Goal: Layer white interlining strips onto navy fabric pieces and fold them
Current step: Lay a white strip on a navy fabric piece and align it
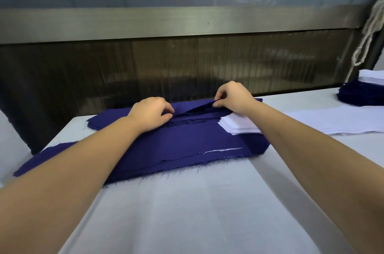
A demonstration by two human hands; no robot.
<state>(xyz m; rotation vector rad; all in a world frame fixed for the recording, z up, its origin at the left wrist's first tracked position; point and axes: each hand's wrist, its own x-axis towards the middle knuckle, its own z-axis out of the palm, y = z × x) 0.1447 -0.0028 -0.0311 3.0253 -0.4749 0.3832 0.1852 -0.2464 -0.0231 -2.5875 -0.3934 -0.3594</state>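
Observation:
A thick stack of navy fabric pieces [187, 143] lies across the white table [187, 212], with frayed edges toward me. My left hand [150, 113] pinches the top navy piece near the stack's far edge. My right hand [232, 96] pinches the same piece further right and lifts its edge slightly off the stack. A small pile of white interlining strips [239, 125] rests on the right end of the navy stack, partly under my right forearm.
A long spread of white interlining [336, 120] lies on the table to the right. At the far right stands a pile of navy pieces topped with white [365, 91]. A dark machine panel [187, 62] runs behind the table. A cord [367, 31] hangs at the right.

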